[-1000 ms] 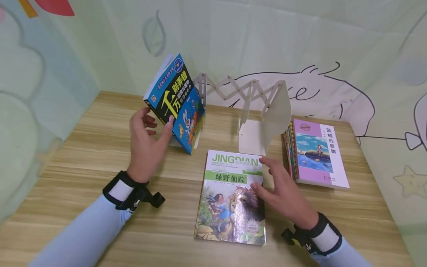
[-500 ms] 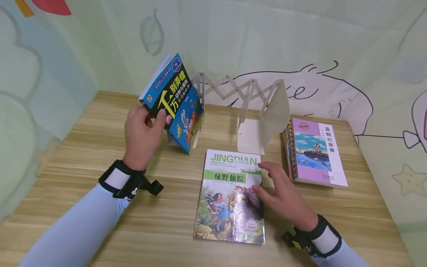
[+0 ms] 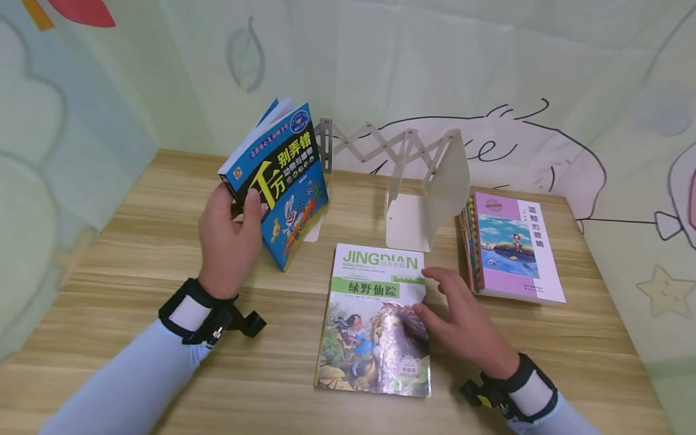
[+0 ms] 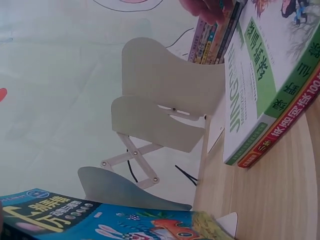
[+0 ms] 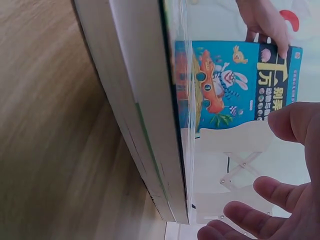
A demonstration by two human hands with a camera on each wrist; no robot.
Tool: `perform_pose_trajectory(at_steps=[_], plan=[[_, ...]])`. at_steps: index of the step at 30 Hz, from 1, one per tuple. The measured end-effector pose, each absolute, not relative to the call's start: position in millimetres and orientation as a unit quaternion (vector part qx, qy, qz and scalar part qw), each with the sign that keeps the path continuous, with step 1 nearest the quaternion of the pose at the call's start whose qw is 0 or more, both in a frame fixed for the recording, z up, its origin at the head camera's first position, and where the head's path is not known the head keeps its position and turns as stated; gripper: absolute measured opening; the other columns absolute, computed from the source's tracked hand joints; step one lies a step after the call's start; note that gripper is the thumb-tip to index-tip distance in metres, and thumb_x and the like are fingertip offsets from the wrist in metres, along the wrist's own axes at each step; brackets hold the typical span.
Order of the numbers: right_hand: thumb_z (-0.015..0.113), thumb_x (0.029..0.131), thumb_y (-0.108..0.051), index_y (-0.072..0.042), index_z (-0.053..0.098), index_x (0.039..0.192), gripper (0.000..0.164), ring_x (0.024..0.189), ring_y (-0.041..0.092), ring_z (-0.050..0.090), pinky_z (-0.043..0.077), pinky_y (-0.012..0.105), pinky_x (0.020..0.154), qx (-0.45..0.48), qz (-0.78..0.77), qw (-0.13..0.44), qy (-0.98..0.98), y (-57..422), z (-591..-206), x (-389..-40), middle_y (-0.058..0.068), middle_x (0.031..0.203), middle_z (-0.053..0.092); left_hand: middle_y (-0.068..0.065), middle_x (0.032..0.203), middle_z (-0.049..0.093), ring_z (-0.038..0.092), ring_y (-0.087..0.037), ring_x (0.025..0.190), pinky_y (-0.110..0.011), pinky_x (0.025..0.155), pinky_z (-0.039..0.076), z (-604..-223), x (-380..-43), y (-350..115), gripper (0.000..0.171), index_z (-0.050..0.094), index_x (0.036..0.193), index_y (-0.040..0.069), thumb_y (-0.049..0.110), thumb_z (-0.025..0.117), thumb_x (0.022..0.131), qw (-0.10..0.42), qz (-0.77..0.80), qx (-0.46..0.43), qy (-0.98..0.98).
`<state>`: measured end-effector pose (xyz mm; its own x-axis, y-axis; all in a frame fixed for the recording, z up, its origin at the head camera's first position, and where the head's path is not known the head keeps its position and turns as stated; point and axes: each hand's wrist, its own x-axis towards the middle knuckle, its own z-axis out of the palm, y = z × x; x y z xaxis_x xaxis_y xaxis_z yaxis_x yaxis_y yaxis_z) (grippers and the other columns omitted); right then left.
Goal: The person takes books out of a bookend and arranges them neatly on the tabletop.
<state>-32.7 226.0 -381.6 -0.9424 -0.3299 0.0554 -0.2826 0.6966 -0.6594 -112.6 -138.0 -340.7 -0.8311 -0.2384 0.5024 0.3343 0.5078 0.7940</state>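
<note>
My left hand (image 3: 231,244) grips a blue children's book (image 3: 293,208) by its spine side, thumb across the front cover. That book stands tilted in front of the left plate of a cream folding bookend (image 3: 410,220); its pages are slightly parted at the top. In the left wrist view the blue book (image 4: 115,220) runs along the bottom. A stack of books topped by a white and green storybook (image 3: 375,326) lies flat at the middle. My right hand (image 3: 470,320) hovers at the stack's right edge, fingers loosely bent and holding nothing; the right wrist view shows its fingers (image 5: 287,192) spread.
A second stack, with a pink and white book (image 3: 516,248) on top, lies at the right of the wooden table (image 3: 261,374). The bookend's crossed metal bars (image 3: 375,142) stretch along the back, near a printed wall covering (image 3: 348,60).
My left hand has drawn the blue book down and nearer to me, away from the bookend's left plate, and its cover has turned. The right hand has barely moved.
</note>
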Motion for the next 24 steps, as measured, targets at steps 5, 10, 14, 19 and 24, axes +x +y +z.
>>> perform_pose_trajectory(at_steps=[5, 10, 14, 19, 24], plan=[[0.072, 0.093, -0.028, -0.009, 0.043, 0.144, 0.062, 0.133, 0.026, 0.046, 0.046, 0.051, 0.107, -0.167, -0.352, 0.026, 0.921, 227.3, -384.1, -32.8, 0.011, 0.147, 0.045, -0.010, 0.122, 0.071, 0.073, -0.020, 0.093, -0.006, 0.070, 0.052, -339.9, -100.9, -139.2, 0.044, 0.052, 0.137, 0.004, 0.034, 0.049, 0.104, 0.292, -0.478, -0.032, -0.828], [0.072, 0.093, -0.023, -0.008, 0.043, 0.143, 0.060, 0.133, 0.026, 0.046, 0.046, 0.050, 0.107, -0.166, -0.355, 0.018, 0.920, 229.5, -385.9, -32.9, 0.012, 0.146, 0.046, -0.014, 0.121, 0.071, 0.073, -0.029, 0.091, -0.003, 0.069, 0.049, -333.7, -91.0, -140.1, 0.042, 0.051, 0.136, -0.001, 0.027, 0.050, 0.104, 0.317, -0.465, -0.045, -0.825], [0.072, 0.093, -0.022, -0.008, 0.044, 0.143, 0.059, 0.134, 0.026, 0.046, 0.046, 0.051, 0.107, -0.166, -0.360, 0.020, 0.918, 230.2, -386.7, -32.8, 0.011, 0.146, 0.046, -0.016, 0.121, 0.070, 0.073, -0.033, 0.092, -0.002, 0.073, 0.048, -323.7, -78.0, -138.1, 0.040, 0.050, 0.134, -0.005, 0.019, 0.052, 0.103, 0.361, -0.451, -0.068, -0.813], [0.072, 0.092, -0.017, -0.007, 0.045, 0.142, 0.058, 0.134, 0.026, 0.046, 0.046, 0.052, 0.107, -0.173, -0.365, 0.014, 0.915, 230.2, -387.2, -33.0, 0.011, 0.145, 0.047, -0.017, 0.119, 0.071, 0.073, -0.034, 0.091, -0.004, 0.078, 0.048, -307.9, -57.6, -134.8, 0.041, 0.052, 0.129, -0.009, 0.020, 0.054, 0.101, 0.418, -0.427, -0.102, -0.796], [0.072, 0.091, -0.012, -0.007, 0.048, 0.140, 0.055, 0.131, 0.024, 0.049, 0.048, 0.049, 0.105, -0.196, -0.379, -0.008, 0.904, 230.2, -385.7, -30.6, 0.009, 0.142, 0.051, -0.017, 0.122, 0.070, 0.073, -0.021, 0.098, -0.007, 0.081, 0.050, -293.3, -38.1, -129.9, 0.046, 0.053, 0.128, -0.009, 0.028, 0.055, 0.102, 0.417, -0.439, -0.126, -0.786]])
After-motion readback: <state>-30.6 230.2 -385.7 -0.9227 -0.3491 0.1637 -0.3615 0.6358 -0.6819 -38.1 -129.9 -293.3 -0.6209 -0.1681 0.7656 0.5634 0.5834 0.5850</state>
